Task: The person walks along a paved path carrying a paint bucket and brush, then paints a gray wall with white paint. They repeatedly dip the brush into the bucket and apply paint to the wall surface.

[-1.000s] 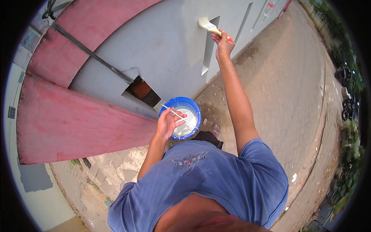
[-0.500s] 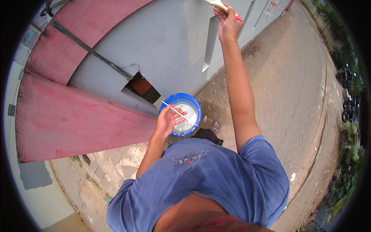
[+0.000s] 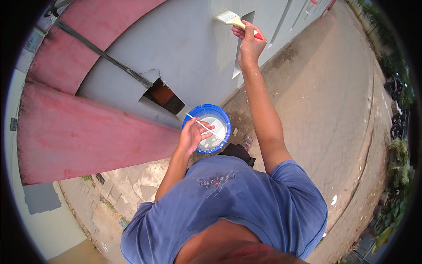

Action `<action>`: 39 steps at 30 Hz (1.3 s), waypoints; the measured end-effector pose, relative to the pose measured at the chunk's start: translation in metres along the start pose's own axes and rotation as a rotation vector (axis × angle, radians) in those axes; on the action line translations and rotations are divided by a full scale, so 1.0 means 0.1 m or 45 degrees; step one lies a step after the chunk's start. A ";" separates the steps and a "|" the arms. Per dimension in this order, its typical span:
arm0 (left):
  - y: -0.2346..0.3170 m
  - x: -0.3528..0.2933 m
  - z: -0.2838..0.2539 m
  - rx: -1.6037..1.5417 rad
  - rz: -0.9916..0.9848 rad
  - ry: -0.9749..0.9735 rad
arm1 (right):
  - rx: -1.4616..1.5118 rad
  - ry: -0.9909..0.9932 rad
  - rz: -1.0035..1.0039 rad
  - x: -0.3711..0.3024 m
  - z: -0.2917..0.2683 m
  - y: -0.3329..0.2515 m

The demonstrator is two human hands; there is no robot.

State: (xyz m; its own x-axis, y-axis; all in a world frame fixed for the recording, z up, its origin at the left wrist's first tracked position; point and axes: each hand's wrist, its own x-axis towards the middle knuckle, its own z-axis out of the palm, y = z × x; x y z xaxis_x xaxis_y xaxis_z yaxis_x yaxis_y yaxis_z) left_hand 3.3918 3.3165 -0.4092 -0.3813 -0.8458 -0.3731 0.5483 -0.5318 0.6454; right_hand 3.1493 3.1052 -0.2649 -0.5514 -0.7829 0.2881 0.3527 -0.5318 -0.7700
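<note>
At the smooth grey far wall point(image 3: 184, 53), the right hand point(image 3: 251, 44) clamps a flat paintbrush point(image 3: 235, 21). Nearer, a thin white rod point(image 3: 219, 137) crosses the left hand point(image 3: 190, 138), fingers bent; whether gripped, I cannot tell. Below, a round blue bucket point(image 3: 227, 118) holds white liquid point(image 3: 219, 126); a mottled pink ledge point(image 3: 83, 136) stands left.

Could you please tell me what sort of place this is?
Outdoors, probably a lane or street beside a building: a long grey wall, bare, paved-looking ground running alongside it, and green plants along the far edge.
</note>
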 end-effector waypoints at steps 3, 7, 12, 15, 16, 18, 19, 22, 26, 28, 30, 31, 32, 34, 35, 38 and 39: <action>0.00 0.00 -0.02 -0.010 -0.019 0.006 | 0.212 -0.068 -0.092 0.09 0.34 -0.35; -0.01 -0.01 -0.03 -0.027 -0.033 0.021 | 0.297 -0.046 -0.031 -0.14 0.14 0.18; -0.01 -0.03 -0.05 -0.017 -0.027 0.042 | -0.183 0.249 0.312 -0.78 -0.99 1.49; -0.02 -0.05 -0.08 -0.002 -0.039 0.045 | -0.390 0.265 0.386 -0.91 -1.23 1.79; -0.02 -0.04 -0.09 -0.002 -0.046 0.043 | -0.481 0.337 0.476 -0.89 -1.20 1.73; -0.02 -0.04 -0.09 0.001 -0.048 0.051 | -0.341 0.189 0.315 -0.76 -0.91 1.45; -0.03 -0.04 -0.09 0.003 -0.048 0.065 | -0.285 0.164 0.279 -0.68 -0.71 1.23; -0.03 -0.07 -0.09 0.017 -0.049 0.072 | -0.049 0.035 0.067 -0.42 -0.26 0.48; -0.04 -0.08 -0.08 0.021 -0.036 0.074 | 0.219 -0.112 -0.130 -0.24 -0.07 0.23; -0.05 -0.08 -0.08 0.016 -0.051 0.095 | 0.195 0.016 0.065 -0.32 -0.22 0.58; -0.05 -0.07 -0.09 0.007 -0.054 0.108 | 0.136 0.119 0.207 -0.53 -0.55 1.09; -0.06 -0.08 -0.09 0.000 -0.053 0.116 | 0.066 0.192 0.293 -0.64 -0.77 1.34; -0.07 -0.08 -0.09 -0.006 -0.054 0.125 | -0.018 0.289 0.373 -0.75 -0.99 1.56; -0.08 -0.07 -0.09 -0.005 -0.047 0.134 | -0.198 0.392 0.476 -0.86 -1.30 1.91; -0.08 -0.07 -0.09 -0.003 -0.046 0.139 | -0.290 0.397 0.495 -0.86 -1.35 2.00; -0.10 -0.06 -0.08 -0.004 -0.045 0.140 | -0.286 0.330 0.438 -0.65 -1.17 1.86; -0.10 -0.06 -0.08 -0.005 -0.043 0.150 | -0.240 0.294 0.403 -0.52 -0.99 1.69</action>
State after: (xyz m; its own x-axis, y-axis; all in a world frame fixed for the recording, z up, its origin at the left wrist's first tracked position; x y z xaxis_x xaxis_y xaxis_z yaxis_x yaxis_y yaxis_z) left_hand 3.3941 3.3266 -0.4189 -0.3099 -0.8261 -0.4706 0.5393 -0.5604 0.6286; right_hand 3.1627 3.0877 -0.4660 -0.6003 -0.7938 -0.0976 0.3992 -0.1917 -0.8966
